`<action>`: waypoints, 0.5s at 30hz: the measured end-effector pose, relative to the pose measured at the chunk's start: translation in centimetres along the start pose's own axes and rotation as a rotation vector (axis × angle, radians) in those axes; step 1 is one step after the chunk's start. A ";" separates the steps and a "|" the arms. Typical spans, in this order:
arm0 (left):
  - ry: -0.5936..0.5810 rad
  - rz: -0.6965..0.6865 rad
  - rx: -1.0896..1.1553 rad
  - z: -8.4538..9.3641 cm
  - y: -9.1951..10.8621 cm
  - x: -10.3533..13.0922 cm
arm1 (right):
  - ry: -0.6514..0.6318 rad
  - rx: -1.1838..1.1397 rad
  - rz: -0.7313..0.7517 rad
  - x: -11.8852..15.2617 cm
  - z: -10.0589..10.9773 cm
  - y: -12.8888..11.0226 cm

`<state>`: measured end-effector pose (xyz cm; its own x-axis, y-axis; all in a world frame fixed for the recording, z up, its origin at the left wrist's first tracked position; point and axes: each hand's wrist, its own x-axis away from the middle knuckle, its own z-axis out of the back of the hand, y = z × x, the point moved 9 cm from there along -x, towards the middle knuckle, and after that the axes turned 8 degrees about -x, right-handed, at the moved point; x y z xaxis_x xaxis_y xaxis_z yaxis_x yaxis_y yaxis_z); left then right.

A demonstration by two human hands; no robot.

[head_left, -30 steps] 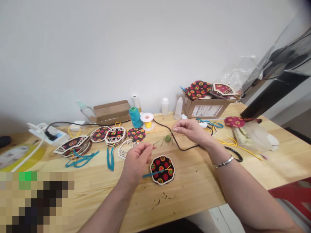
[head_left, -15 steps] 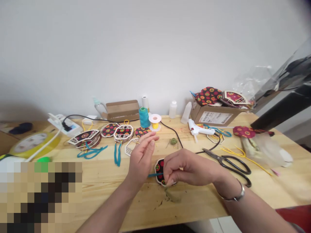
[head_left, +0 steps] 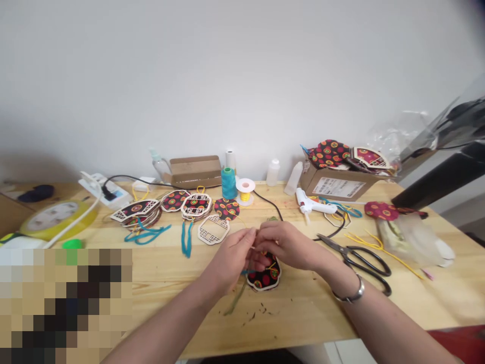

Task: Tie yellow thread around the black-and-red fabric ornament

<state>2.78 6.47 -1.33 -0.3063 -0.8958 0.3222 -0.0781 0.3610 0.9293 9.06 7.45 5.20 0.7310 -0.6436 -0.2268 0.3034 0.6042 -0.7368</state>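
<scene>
My left hand (head_left: 235, 259) and my right hand (head_left: 288, 246) meet at the fingertips over a small fabric-covered piece (head_left: 264, 279). That piece is black with red and yellow flowers and a pale scalloped edge; it lies on the table, its upper part covered by my fingers. From under my left hand's closed fingers a dried green stalk (head_left: 236, 300) slants down to the left. My right fingers are pinched together close to the left thumb; what they hold is hidden. A bit of blue cord (head_left: 247, 272) shows beside the piece.
Scissors (head_left: 354, 258) and a white glue gun (head_left: 313, 204) lie to the right. Behind stand a blue thread cone (head_left: 229, 183), a yellow spool (head_left: 245, 192) and a filled carton (head_left: 336, 186). A wooden lattice frame (head_left: 214, 230) lies left of my hands. Dark crumbs (head_left: 257, 313) dot the front.
My hands have come together over the fabric piece; my left fingers, stretched out before, are now closed. The green stalk has moved from below my right hand to below my left.
</scene>
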 end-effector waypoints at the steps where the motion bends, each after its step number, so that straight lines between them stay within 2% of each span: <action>1: 0.002 -0.015 -0.041 0.1 -0.1 -0.1 | 0.007 0.017 -0.010 0.1 0.0 0.5; 8: 0.042 -0.031 -0.171 0.4 -0.9 -0.3 | 0.027 0.090 -0.024 0.4 -0.4 1.7; 15: 0.056 0.024 -0.062 0.1 -1.5 -0.3 | 0.065 0.103 -0.040 0.6 -0.7 2.2</action>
<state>2.87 6.24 -2.86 -0.2541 -0.9006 0.3526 -0.0123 0.3676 0.9299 9.77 8.08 3.00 0.6771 -0.6952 -0.2413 0.3953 0.6202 -0.6776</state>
